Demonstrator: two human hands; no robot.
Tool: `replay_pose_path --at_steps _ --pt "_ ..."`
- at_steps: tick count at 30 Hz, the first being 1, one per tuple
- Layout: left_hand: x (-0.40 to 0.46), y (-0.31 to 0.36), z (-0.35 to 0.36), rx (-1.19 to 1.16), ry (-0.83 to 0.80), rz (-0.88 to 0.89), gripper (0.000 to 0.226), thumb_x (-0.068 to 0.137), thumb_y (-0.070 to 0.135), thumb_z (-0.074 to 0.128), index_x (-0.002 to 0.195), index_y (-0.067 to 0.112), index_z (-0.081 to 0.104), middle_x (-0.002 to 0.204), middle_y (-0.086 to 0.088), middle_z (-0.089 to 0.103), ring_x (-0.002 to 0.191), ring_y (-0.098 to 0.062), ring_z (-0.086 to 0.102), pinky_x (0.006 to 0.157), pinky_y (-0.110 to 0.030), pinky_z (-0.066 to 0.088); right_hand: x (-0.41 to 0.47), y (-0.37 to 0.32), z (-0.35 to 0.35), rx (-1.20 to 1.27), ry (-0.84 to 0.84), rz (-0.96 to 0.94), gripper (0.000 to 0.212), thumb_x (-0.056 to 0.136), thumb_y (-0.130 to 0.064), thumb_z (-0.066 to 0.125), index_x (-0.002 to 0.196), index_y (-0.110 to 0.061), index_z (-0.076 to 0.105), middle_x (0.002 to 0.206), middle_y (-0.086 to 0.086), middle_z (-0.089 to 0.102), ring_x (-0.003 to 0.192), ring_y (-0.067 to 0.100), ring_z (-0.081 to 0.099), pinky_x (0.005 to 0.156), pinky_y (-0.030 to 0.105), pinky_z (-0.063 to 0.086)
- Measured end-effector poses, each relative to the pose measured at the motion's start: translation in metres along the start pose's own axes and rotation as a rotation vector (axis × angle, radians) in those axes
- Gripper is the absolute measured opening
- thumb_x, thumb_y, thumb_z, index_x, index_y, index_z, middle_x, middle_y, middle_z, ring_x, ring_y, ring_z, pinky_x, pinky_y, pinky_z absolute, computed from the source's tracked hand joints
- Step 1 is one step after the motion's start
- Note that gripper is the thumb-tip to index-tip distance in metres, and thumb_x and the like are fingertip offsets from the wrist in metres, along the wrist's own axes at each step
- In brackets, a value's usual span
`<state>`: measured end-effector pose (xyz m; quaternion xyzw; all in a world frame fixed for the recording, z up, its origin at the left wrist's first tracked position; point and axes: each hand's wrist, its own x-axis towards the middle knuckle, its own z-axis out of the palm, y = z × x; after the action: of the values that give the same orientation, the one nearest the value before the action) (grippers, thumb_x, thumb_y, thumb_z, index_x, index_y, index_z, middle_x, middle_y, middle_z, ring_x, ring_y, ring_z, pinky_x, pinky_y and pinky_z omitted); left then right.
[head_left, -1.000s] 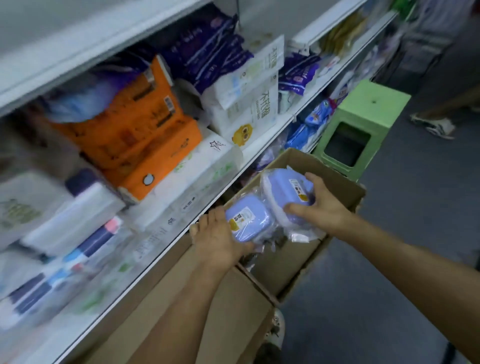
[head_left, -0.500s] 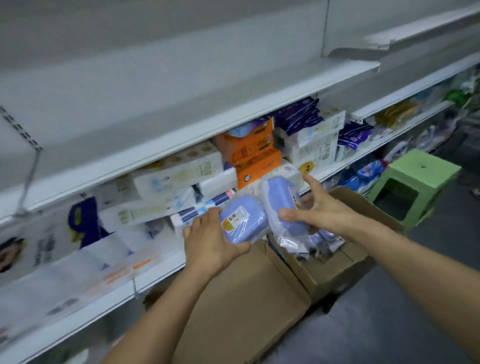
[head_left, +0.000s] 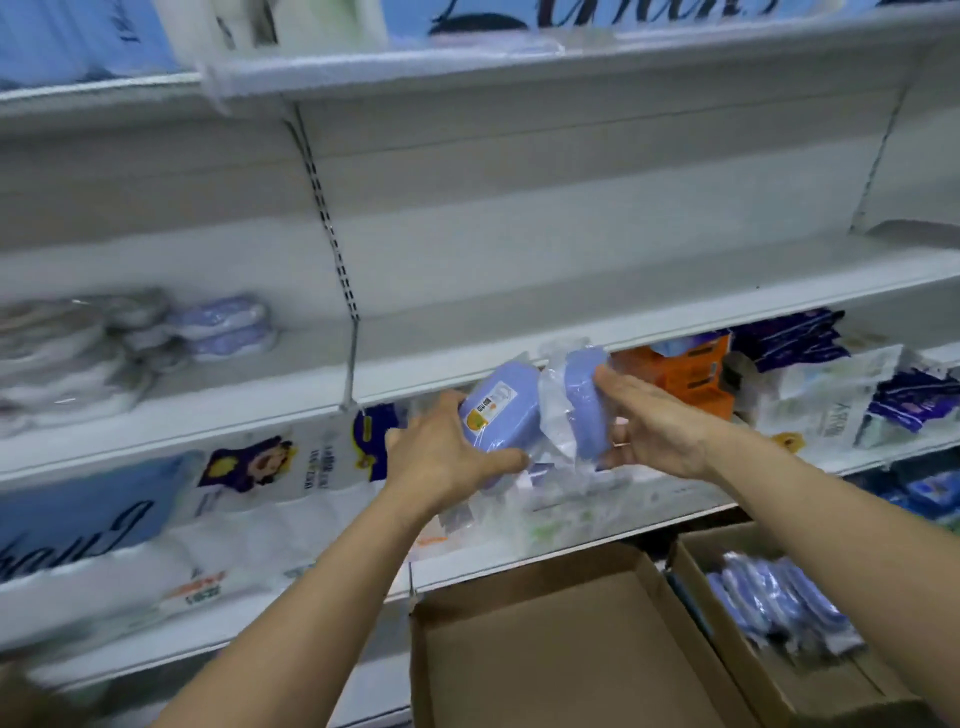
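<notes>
My left hand grips a light-purple oval box in clear wrap with a yellow label. Right beside it, my right hand holds a second wrapped purple box on edge. Both boxes are raised in front of the edge of the middle white shelf. Two like purple boxes sit stacked on that shelf at the left.
Below stands an open brown carton with a bare floor, and to its right a carton holding several wrapped purple packs. Tissue packs and orange packs fill the shelf beneath. The middle shelf's right part is bare.
Both hands have lifted the two purple boxes out of the carton and up to the middle shelf's edge. The view has swung upward and left along the shelves.
</notes>
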<state>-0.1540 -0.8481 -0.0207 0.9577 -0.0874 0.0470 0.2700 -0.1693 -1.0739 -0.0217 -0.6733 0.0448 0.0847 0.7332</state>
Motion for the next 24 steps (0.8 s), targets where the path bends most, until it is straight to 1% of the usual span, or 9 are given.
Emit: replay_pose_path --at_steps 3,6,8,12,14,16,18,21,24 --pt "0.012 -0.037 -0.037 0.028 0.075 -0.012 0.061 0.062 0.062 0.073 0.105 0.031 0.045 0.093 0.011 0.057 0.091 -0.017 0.052 0.078 -0.034 0.035 0.032 -0.011 0.044 -0.015 0.023 -0.018 0.083 0.047 -0.063 0.072 0.110 -0.013 0.052 0.082 0.011 0.050 0.062 0.022 0.054 0.050 0.029 0.050" --pt "0.030 -0.080 -0.074 0.023 0.091 -0.033 0.061 0.063 0.062 0.072 0.108 0.031 0.045 0.090 0.013 0.053 0.090 -0.017 0.047 0.082 -0.034 0.032 0.067 -0.023 0.095 0.009 0.016 -0.016 0.058 0.050 -0.059 0.071 0.084 -0.015 0.055 0.062 0.004 0.047 0.049 0.018 0.051 0.044 0.025 0.048" --pt "0.048 -0.111 -0.100 -0.013 0.102 -0.049 0.062 0.062 0.062 0.073 0.109 0.032 0.045 0.093 0.012 0.056 0.090 -0.015 0.047 0.085 -0.034 0.034 0.094 -0.032 0.130 0.003 0.010 -0.008 0.050 0.052 -0.062 0.068 0.074 -0.019 0.054 0.060 0.002 0.048 0.048 0.016 0.049 0.045 0.024 0.045" --pt "0.086 -0.177 -0.144 -0.050 0.121 -0.064 0.058 0.062 0.058 0.074 0.107 0.033 0.046 0.096 0.013 0.060 0.085 -0.005 0.046 0.092 -0.036 0.037 0.154 -0.049 0.198 -0.073 0.007 0.031 0.066 0.041 -0.077 0.067 0.081 -0.026 0.054 0.066 0.000 0.049 0.048 0.013 0.041 0.050 0.024 0.034" --pt "0.105 -0.210 -0.161 -0.054 0.107 -0.083 0.062 0.058 0.061 0.074 0.107 0.037 0.046 0.097 0.016 0.062 0.092 -0.010 0.051 0.094 -0.035 0.037 0.183 -0.055 0.231 -0.060 -0.018 0.035 0.068 0.042 -0.079 0.067 0.089 -0.031 0.053 0.067 0.000 0.043 0.046 0.011 0.034 0.046 0.021 0.029" --pt "0.122 -0.240 -0.176 -0.071 0.088 -0.107 0.066 0.053 0.064 0.075 0.107 0.038 0.047 0.097 0.018 0.064 0.096 -0.012 0.056 0.096 -0.036 0.040 0.208 -0.060 0.262 -0.037 -0.047 0.041 0.060 0.049 -0.077 0.066 0.088 -0.032 0.054 0.065 -0.002 0.039 0.048 0.011 0.029 0.043 0.020 0.024" --pt "0.135 -0.266 -0.189 -0.063 0.097 -0.122 0.069 0.056 0.064 0.077 0.112 0.037 0.047 0.100 0.017 0.064 0.097 -0.012 0.054 0.098 -0.034 0.038 0.230 -0.064 0.289 0.010 -0.047 0.052 0.047 0.060 -0.071 0.064 0.078 -0.028 0.054 0.060 -0.004 0.037 0.047 0.011 0.027 0.043 0.019 0.023" --pt "0.148 -0.299 -0.200 0.074 0.118 -0.138 0.078 0.059 0.068 0.072 0.123 0.031 0.046 0.105 0.013 0.061 0.101 -0.014 0.053 0.096 -0.036 0.035 0.260 -0.068 0.322 0.095 -0.021 0.061 0.040 0.080 -0.064 0.057 0.073 -0.025 0.050 0.058 -0.002 0.033 0.041 0.012 0.025 0.037 0.017 0.026" --pt "0.147 -0.322 -0.203 0.272 0.031 -0.136 0.078 0.057 0.072 0.068 0.118 0.028 0.047 0.108 0.008 0.059 0.104 -0.018 0.055 0.095 -0.039 0.037 0.282 -0.072 0.350 0.134 0.062 0.079 0.039 0.086 -0.059 0.056 0.074 -0.022 0.048 0.060 0.002 0.034 0.034 0.012 0.026 0.033 0.016 0.029"
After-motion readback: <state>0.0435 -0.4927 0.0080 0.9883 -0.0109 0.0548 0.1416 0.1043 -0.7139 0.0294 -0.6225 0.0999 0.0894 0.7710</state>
